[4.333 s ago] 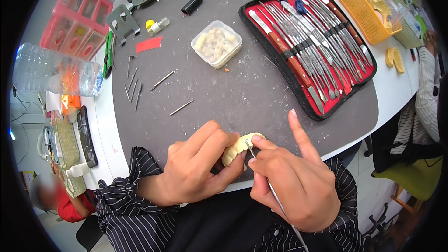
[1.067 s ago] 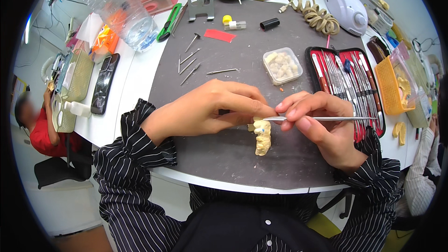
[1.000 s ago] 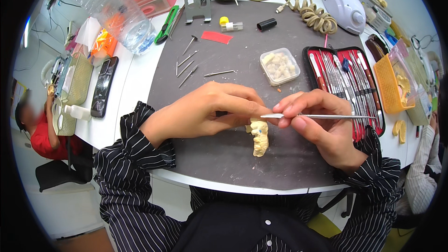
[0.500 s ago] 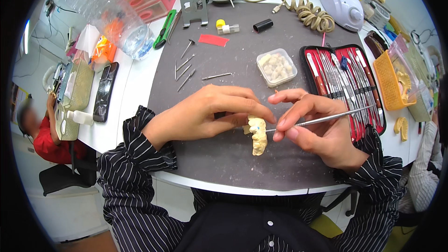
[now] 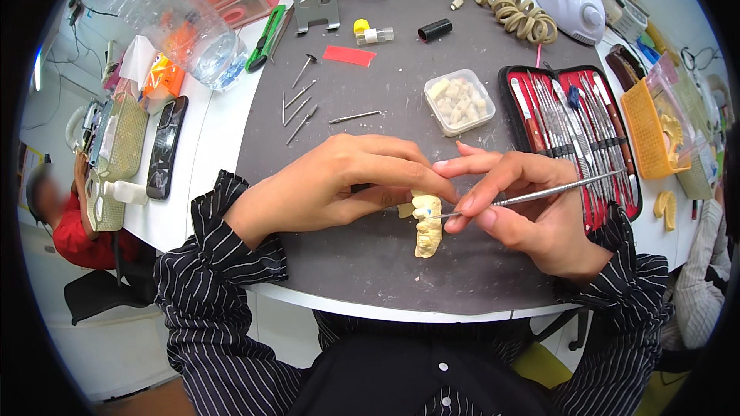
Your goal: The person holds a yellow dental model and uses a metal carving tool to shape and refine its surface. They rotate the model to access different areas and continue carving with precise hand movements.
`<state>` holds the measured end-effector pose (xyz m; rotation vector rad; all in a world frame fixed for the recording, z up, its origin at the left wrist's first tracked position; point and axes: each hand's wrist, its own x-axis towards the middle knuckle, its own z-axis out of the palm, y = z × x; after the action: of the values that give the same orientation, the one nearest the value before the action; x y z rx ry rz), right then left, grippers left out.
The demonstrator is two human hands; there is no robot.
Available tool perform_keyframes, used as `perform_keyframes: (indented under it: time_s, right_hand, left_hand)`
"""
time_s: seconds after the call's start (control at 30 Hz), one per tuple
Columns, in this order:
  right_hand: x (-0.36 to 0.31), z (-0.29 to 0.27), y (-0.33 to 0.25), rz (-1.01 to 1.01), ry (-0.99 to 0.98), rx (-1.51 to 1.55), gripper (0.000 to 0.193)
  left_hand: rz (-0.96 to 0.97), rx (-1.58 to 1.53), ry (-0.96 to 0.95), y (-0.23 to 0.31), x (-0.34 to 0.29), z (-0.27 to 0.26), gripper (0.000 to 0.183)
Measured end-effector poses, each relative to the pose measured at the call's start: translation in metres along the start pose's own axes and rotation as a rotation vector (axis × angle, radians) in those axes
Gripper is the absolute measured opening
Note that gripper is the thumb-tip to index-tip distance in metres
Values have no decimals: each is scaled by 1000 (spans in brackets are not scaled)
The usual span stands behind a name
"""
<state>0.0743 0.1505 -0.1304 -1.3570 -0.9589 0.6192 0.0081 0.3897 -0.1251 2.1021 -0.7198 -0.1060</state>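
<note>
My left hand point(image 5: 358, 177) is closed around the upper end of a yellow plaster dental model point(image 5: 428, 233), holding it above the grey mat. A small blue mark shows on the model's teeth. Between the thumb and fingers of my right hand point(image 5: 528, 204) is a thin metal dental carving tool point(image 5: 551, 191), gripped like a pen. Its tip points left and meets the side of the model near the blue mark. The outstretched fingers of my right hand reach close to my left fingertips, and the tool's other end extends over an open red instrument case point(image 5: 574, 119).
Beyond my hands stands a clear box of loose teeth point(image 5: 460, 102). Several burs point(image 5: 302, 125) and a red strip point(image 5: 348, 55) lie on the mat point(image 5: 362, 277). A green cutter point(image 5: 266, 38), a plastic bottle point(image 5: 220, 58) and a phone point(image 5: 167, 146) are at left; an orange basket point(image 5: 644, 127) is at right.
The tool tip has shifted slightly left onto the model's side. My right fingers have come nearer my left fingertips. The whole view has moved a little.
</note>
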Motion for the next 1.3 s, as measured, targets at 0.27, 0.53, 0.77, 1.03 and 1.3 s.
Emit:
perform_keyframes:
  time_s: [0.27, 0.53, 0.77, 1.03, 1.3]
  right_hand:
    - [2, -1, 3, 56, -16, 62, 9]
    - [1, 3, -2, 116, 8, 179, 8]
    - [1, 4, -4, 147, 22, 215, 10]
    - [1, 5, -3, 141, 32, 210, 11]
    - [1, 4, 1, 107, 12, 232, 11]
  left_hand:
    - [34, 32, 7, -2, 0, 2, 37]
    - [-5, 39, -8, 1, -1, 1, 36]
    - [9, 27, -6, 2, 0, 1, 35]
    - [-7, 29, -12, 3, 0, 0, 35]
    - [6, 34, -3, 3, 0, 0, 36]
